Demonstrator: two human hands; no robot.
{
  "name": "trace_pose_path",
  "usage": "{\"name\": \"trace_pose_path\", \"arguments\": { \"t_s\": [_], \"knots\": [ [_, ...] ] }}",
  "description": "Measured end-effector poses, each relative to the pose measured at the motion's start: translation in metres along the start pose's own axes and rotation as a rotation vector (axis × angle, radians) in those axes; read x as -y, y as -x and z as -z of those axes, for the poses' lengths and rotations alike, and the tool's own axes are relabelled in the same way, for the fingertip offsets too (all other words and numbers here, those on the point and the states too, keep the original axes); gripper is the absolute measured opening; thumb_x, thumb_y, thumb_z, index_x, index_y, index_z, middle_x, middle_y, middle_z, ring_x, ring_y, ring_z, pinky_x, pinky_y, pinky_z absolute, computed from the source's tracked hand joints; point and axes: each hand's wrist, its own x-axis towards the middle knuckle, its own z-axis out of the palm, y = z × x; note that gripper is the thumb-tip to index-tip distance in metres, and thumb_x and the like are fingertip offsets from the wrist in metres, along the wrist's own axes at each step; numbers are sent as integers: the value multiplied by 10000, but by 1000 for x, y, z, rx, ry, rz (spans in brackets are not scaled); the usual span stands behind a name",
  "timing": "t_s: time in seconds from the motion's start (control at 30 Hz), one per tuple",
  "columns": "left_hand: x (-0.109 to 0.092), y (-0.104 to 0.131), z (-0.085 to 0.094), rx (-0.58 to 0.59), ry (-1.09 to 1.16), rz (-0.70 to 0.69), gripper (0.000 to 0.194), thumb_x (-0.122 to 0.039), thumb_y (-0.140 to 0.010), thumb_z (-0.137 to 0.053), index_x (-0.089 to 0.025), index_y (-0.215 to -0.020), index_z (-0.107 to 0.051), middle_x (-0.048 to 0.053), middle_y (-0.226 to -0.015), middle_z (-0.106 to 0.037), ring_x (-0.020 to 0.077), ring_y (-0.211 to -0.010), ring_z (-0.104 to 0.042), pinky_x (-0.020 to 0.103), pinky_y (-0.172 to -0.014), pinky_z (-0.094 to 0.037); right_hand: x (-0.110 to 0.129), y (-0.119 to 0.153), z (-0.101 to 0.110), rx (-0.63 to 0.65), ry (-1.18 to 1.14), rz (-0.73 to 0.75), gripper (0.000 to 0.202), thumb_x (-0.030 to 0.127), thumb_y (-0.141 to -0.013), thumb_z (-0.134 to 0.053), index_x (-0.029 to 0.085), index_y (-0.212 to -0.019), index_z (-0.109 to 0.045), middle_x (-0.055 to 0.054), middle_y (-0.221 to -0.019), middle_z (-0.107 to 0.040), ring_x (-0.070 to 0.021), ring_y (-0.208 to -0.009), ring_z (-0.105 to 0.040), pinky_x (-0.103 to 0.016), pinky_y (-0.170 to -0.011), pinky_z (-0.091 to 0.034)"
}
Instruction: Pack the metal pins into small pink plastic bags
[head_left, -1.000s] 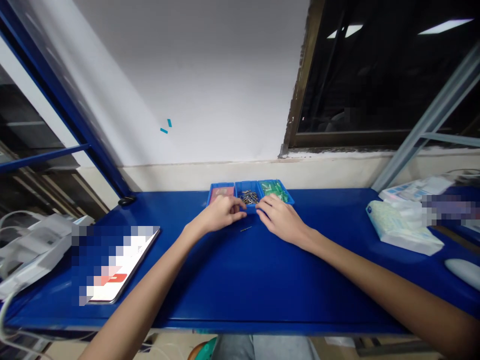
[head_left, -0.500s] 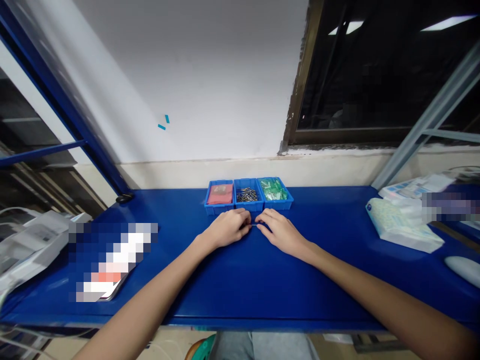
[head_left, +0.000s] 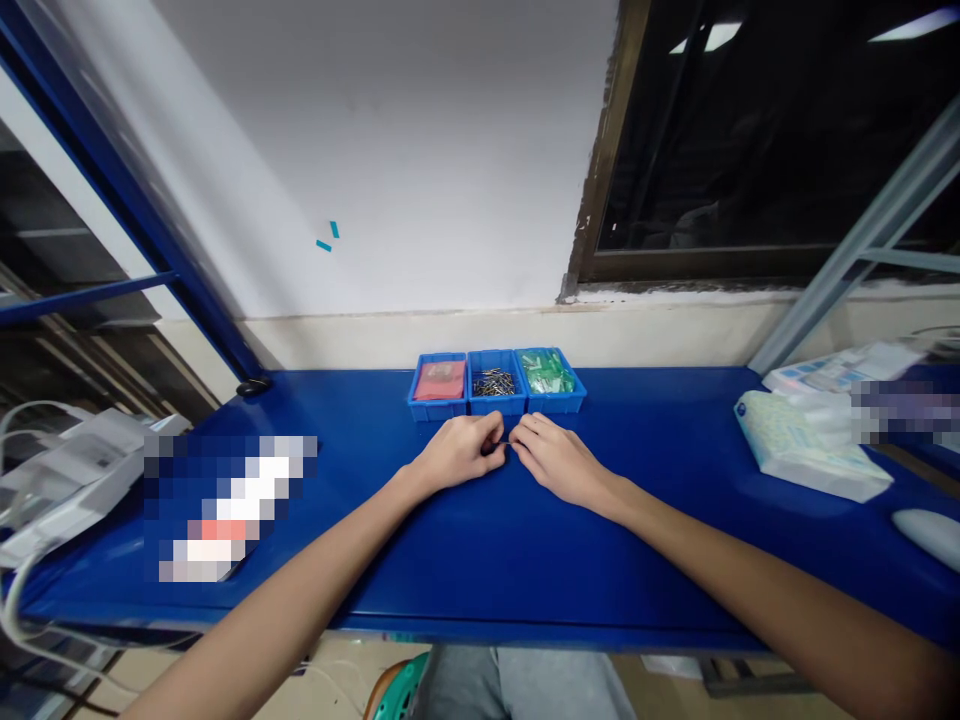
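Note:
My left hand [head_left: 463, 450] is closed, thumb and fingers pinched together, just in front of the blue bins. Close to its right, my right hand [head_left: 555, 455] is closed too, its fingertips on a small thin piece [head_left: 508, 444] between the hands. That piece is too small to name. Behind the hands stand three joined blue bins: the left one holds a pink packet [head_left: 440, 380], the middle one many small metal pins [head_left: 493, 383], the right one green-and-clear plastic packets [head_left: 547, 371].
On the blue table [head_left: 480, 560], a blurred-out flat object [head_left: 247, 500] and a white device with cables [head_left: 90, 470] are at the left. A tissue pack [head_left: 810, 450] and a white rounded object [head_left: 930, 537] are at the right. A wall stands behind.
Both hands have come closer together, and less of the thin piece shows between them. The view has shifted slightly.

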Motion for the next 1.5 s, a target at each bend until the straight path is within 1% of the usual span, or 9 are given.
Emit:
{"name": "trace_pose_path", "arguments": {
  "t_s": [0.1, 0.27, 0.6, 0.8, 0.93, 1.13, 1.3, 1.4, 1.5],
  "knots": [
    [0, 1, -4, -20, -62, -37, 96, -188, -872, -554, -198, -850, -461, -31, -735, -530, 130, -633, -505, 236, -592, -329, 2, -1, 0, -3, 98, 24, 199, 212, -1003, -413, 189, -914, -589, -94, -970, -634, -236, -949, -581, -351, -790, -500],
    [-3, 2, -4, -24, -168, -24, 105, -228, -894, -548, -201, -949, -463, -9, -800, -572, 151, -667, -542, 244, -588, -354, 4, -1, 2, -20, 200, 59, 192, 209, -997, -428, 181, -892, -586, -89, -937, -632, -235, -948, -581, -336, -752, -503],
    [-8, 1, -4, 1, -373, 26, 132, -196, -927, -468, -188, -1058, -478, 54, -922, -625, 206, -801, -618, 280, -645, -460, 8, 0, 1, -53, 267, 61, 204, 214, -1001, -430, 175, -879, -589, -76, -913, -643, -215, -921, -587, -318, -707, -479],
    [-14, -1, -4, 39, -427, 58, 182, -189, -926, -488, -187, -1108, -487, 65, -973, -634, 221, -863, -628, 288, -638, -478, 12, -1, 1, -26, 340, 92, 180, 166, -979, -447, 165, -892, -605, -91, -910, -644, -223, -900, -584, -318, -698, -453],
    [-13, 1, -4, 35, -409, 63, 186, -196, -925, -491, -188, -1111, -485, 64, -990, -641, 219, -871, -636, 287, -645, -487, 12, 0, 2, -59, 343, 73, 174, 177, -979, -453, 166, -890, -602, -83, -894, -645, -216, -891, -581, -309, -690, -437],
    [-8, 1, -1, -64, -302, 23, 133, -227, -949, -487, -186, -1075, -497, 51, -949, -653, 180, -806, -637, 252, -636, -469, 10, 0, 6, -102, 278, -16, 168, 189, -971, -462, 168, -869, -594, -70, -849, -651, -202, -854, -589, -297, -674, -424],
    [-4, 1, 3, -72, -288, -73, 131, -233, -980, -468, -181, -1080, -535, 21, -807, -640, 146, -673, -605, 228, -590, -422, 9, -1, 12, -131, 132, -59, 166, 187, -961, -458, 181, -869, -596, -61, -851, -656, -194, -816, -594, -299, -705, -436],
    [-3, 1, 3, -85, -288, -101, 144, -279, -996, -479, -185, -1080, -548, 12, -781, -635, 142, -651, -594, 231, -585, -410, 10, 0, 16, -169, 5, -75, 158, 176, -950, -467, 195, -848, -585, -53, -848, -651, -185, -788, -591, -299, -717, -444],
    [-3, 2, 3, -86, -286, -129, 149, -281, -1009, -460, -180, -1000, -569, 18, -774, -627, 147, -668, -593, 236, -604, -417, 15, 1, 17, -179, -92, -55, 165, 170, -953, -463, 202, -833, -572, -48, -838, -641, -182, -782, -589, -294, -707, -446]
  ]
}}
